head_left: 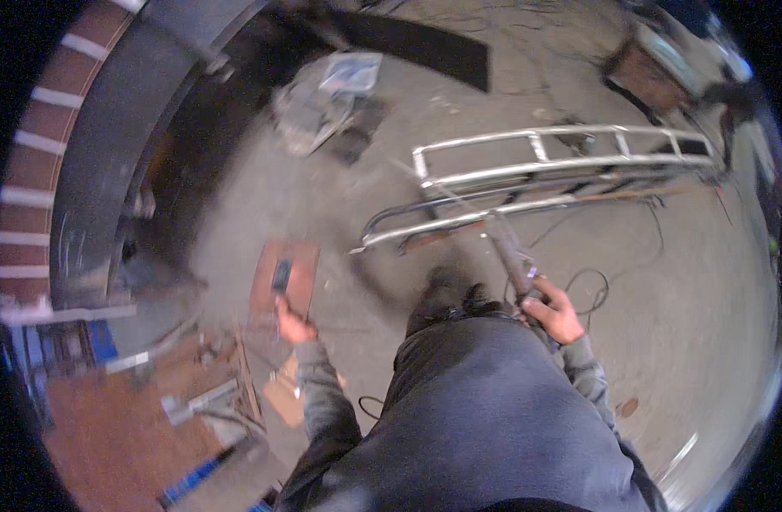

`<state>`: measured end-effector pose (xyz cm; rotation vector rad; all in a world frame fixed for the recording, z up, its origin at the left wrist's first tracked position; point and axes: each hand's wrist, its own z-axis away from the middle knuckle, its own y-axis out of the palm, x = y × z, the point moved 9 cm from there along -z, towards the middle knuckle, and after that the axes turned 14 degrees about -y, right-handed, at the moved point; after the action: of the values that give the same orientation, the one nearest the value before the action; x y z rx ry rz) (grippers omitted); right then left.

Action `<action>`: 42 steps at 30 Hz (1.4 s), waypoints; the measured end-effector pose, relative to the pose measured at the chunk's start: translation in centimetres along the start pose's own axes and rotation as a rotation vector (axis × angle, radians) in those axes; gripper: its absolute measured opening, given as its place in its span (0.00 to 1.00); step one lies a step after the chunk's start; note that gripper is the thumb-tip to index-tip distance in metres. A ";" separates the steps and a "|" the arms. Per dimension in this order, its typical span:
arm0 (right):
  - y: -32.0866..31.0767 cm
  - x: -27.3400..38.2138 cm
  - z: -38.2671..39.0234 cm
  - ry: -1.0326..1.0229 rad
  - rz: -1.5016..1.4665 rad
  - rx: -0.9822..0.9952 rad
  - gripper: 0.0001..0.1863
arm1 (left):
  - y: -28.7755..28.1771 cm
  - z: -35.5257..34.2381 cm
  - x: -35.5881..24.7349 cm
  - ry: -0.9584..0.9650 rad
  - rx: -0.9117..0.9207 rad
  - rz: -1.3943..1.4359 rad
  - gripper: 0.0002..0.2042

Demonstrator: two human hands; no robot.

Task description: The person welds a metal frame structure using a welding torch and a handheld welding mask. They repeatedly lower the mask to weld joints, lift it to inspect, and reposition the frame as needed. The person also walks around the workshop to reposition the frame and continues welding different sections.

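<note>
On the left, my left hand (pixel 295 324) is closed at the lower edge of a flat reddish-orange hand-held welding shield (pixel 301 264) with a dark rectangular window. Its handle is mostly hidden by my fingers. My right hand (pixel 560 314) is wrapped round what looks like a welding electrode holder (pixel 512 254), blurred by motion. From the holder's far end a thin rod (pixel 446 189) points up and left, across the near end of a silvery metal frame (pixel 536 154) that resembles a ladder and lies on the floor. The rod's contact with the frame cannot be made out.
A brown-topped table (pixel 109 418) with metal pieces stands at lower left. Dark cable (pixel 591 290) loops on the floor near my right hand. Farther off are a pale sack (pixel 301 111), a black sheet (pixel 425 51) and a brown box-like object (pixel 651 77).
</note>
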<state>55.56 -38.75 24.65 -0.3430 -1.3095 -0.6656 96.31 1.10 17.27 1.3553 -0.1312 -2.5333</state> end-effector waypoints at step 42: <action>-1.9 -20.2 -13.1 0.427 0.133 0.423 0.24 | 13.6 7.3 1.1 0.350 0.053 -0.422 0.19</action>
<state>62.23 -42.74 1.77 0.0580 -0.9739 -0.3121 92.29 -12.61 23.26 2.0024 0.1755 -2.5654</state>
